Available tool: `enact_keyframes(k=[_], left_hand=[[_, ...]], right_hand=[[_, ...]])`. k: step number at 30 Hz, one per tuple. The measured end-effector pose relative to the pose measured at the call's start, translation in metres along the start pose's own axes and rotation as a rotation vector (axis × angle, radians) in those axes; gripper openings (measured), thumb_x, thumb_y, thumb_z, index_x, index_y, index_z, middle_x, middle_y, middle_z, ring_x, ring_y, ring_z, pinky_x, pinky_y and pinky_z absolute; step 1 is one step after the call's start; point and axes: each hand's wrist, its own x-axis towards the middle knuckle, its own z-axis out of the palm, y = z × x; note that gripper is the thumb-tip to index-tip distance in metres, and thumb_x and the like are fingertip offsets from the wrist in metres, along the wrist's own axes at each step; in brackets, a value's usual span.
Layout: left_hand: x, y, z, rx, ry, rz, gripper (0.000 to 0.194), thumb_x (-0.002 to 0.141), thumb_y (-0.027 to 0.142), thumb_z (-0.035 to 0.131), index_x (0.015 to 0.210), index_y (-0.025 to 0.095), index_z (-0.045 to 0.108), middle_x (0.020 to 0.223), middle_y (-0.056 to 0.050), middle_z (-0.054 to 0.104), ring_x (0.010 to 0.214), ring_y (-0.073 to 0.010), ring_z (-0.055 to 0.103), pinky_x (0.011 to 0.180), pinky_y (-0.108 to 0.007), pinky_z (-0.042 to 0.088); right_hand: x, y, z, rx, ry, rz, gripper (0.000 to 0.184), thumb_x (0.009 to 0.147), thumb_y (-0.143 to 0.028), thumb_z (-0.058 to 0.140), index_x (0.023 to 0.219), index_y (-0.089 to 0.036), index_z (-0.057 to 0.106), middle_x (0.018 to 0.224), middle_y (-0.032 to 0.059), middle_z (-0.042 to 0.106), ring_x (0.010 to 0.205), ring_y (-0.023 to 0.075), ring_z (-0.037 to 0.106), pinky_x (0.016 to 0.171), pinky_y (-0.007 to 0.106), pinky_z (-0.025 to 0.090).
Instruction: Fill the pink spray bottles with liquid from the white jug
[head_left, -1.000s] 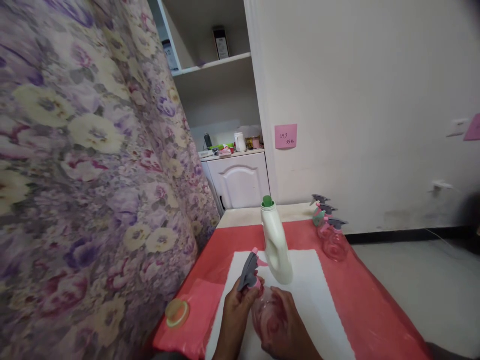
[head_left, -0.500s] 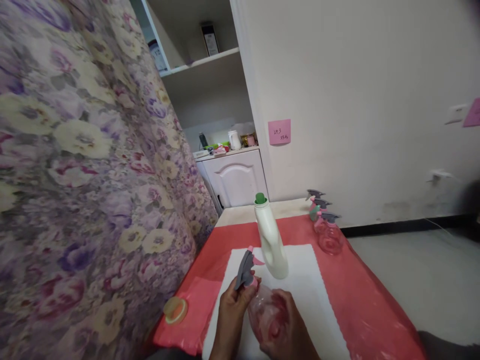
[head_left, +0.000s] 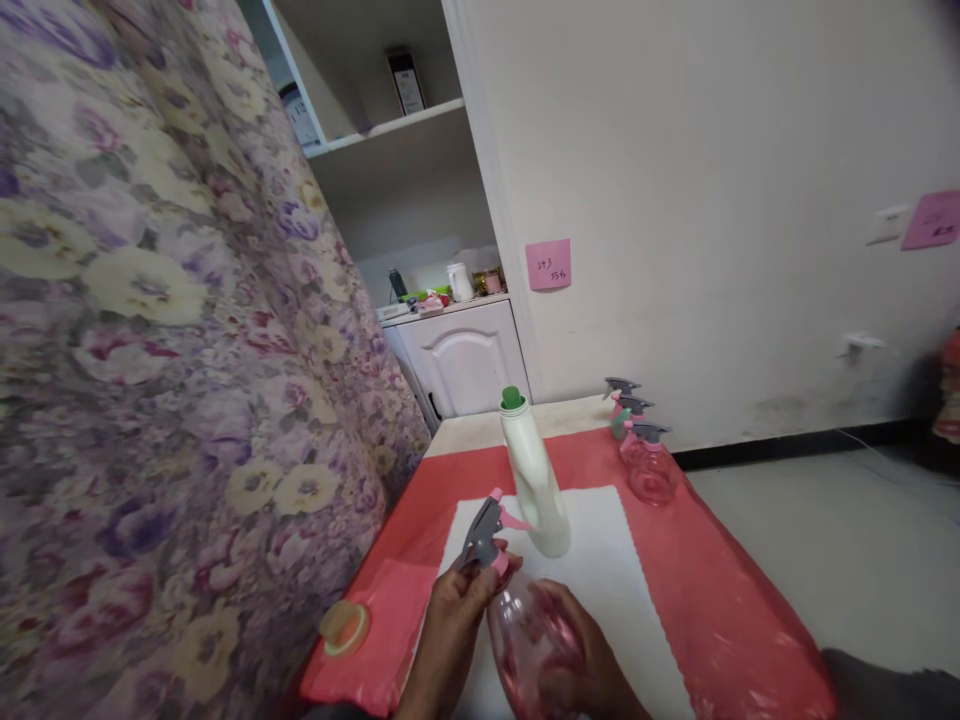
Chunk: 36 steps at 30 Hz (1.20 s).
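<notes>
Low in the view I hold a clear pink spray bottle, tilted over a white cloth. My left hand is closed with thumb and fingers on the pink collar, just below the grey and pink spray head. Around the round body, from the right, my right hand is wrapped. Whether the head is screwed down tight I cannot tell. Right behind the spray head stands a pale green-white jug with a handle; its white neck is uncapped and shows a green spout inside.
A yellowish cap lies on the red table cover at the left. Several spray bottles stand in a row at the back right. The white cloth spreads under the jug. A floral curtain hangs close on the left.
The spray head has turned a little in my left fingers, its trigger now showing more plainly to the right. Both hands keep hold of the bottle. The whole view has shifted slightly.
</notes>
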Motion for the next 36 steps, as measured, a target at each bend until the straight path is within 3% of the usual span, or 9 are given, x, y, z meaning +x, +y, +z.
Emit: enact_keyframes(k=[3,6,9,12,18,22,26,29,36], left_hand=[[-0.001,0.004,0.001,-0.008,-0.012,-0.022,0.051,0.066,0.050,0.080,0.103,0.015,0.076,0.097,-0.015,0.078,0.102,-0.0344,0.069,0.102,-0.050,0.047],[-0.001,0.003,0.001,0.022,-0.030,-0.019,0.050,0.069,0.051,0.077,0.104,0.015,0.076,0.109,-0.017,0.075,0.110,-0.0351,0.066,0.107,-0.051,0.042],[-0.003,0.001,0.002,0.059,-0.028,0.004,0.044,0.074,0.051,0.074,0.100,0.016,0.077,0.118,-0.016,0.073,0.112,-0.0336,0.065,0.107,-0.049,0.043],[-0.003,-0.002,0.003,0.060,-0.012,0.025,0.041,0.074,0.050,0.073,0.100,0.018,0.075,0.109,-0.012,0.076,0.108,-0.0319,0.068,0.101,-0.045,0.048],[0.000,-0.012,-0.003,0.014,0.060,0.075,0.041,0.076,0.046,0.073,0.106,0.018,0.071,0.103,-0.012,0.078,0.104,-0.0310,0.070,0.095,-0.043,0.052],[-0.001,-0.013,-0.003,0.066,0.083,0.069,0.040,0.076,0.045,0.074,0.105,0.018,0.070,0.100,-0.011,0.078,0.101,-0.0295,0.071,0.093,-0.042,0.052],[-0.004,-0.011,0.001,0.071,0.108,0.052,0.041,0.074,0.045,0.075,0.104,0.017,0.071,0.097,-0.011,0.079,0.101,-0.0295,0.071,0.093,-0.041,0.052],[-0.005,-0.011,0.003,0.044,0.089,0.065,0.041,0.075,0.046,0.074,0.104,0.016,0.072,0.101,-0.012,0.078,0.102,-0.0298,0.069,0.094,-0.041,0.050],[-0.002,-0.010,0.001,-0.001,0.017,0.075,0.040,0.075,0.045,0.075,0.101,0.015,0.073,0.099,-0.014,0.078,0.102,-0.0315,0.069,0.094,-0.041,0.050]], right_hand=[[0.004,-0.008,-0.001,0.094,-0.059,0.048,0.091,0.041,-0.075,0.073,0.114,-0.023,0.059,0.105,0.0082,0.069,0.099,0.0343,0.064,0.085,0.045,0.051],[0.007,-0.010,-0.002,0.147,-0.080,0.069,0.092,0.040,-0.079,0.071,0.112,-0.023,0.062,0.106,0.0094,0.070,0.102,0.0362,0.064,0.087,0.046,0.050],[0.007,-0.001,-0.003,0.178,-0.078,0.024,0.093,0.042,-0.074,0.074,0.119,-0.023,0.059,0.115,0.0110,0.069,0.109,0.0384,0.062,0.092,0.049,0.048],[0.004,0.012,-0.004,0.136,0.011,0.015,0.095,0.042,-0.065,0.080,0.125,-0.025,0.054,0.124,0.0115,0.066,0.117,0.0398,0.058,0.099,0.051,0.045],[0.000,0.022,0.002,-0.235,0.116,-0.144,0.081,0.055,-0.026,0.075,0.129,-0.027,0.043,0.125,0.0100,0.059,0.119,0.0332,0.056,0.103,0.044,0.045],[-0.002,0.021,0.005,-0.351,0.180,-0.289,0.089,0.053,-0.015,0.073,0.133,-0.030,0.036,0.120,0.0075,0.057,0.113,0.0311,0.058,0.098,0.041,0.049],[-0.004,0.020,0.006,-0.468,0.248,-0.294,0.097,0.047,-0.011,0.074,0.133,-0.031,0.034,0.123,0.0068,0.054,0.114,0.0325,0.057,0.098,0.040,0.048],[-0.005,0.020,0.010,-0.438,0.278,-0.314,0.096,0.049,-0.011,0.073,0.133,-0.032,0.033,0.120,0.0064,0.053,0.110,0.0312,0.058,0.095,0.039,0.050],[-0.005,0.026,0.007,-0.299,0.185,-0.360,0.080,0.063,-0.024,0.068,0.136,-0.029,0.035,0.113,0.0065,0.056,0.104,0.0288,0.060,0.092,0.039,0.050]])
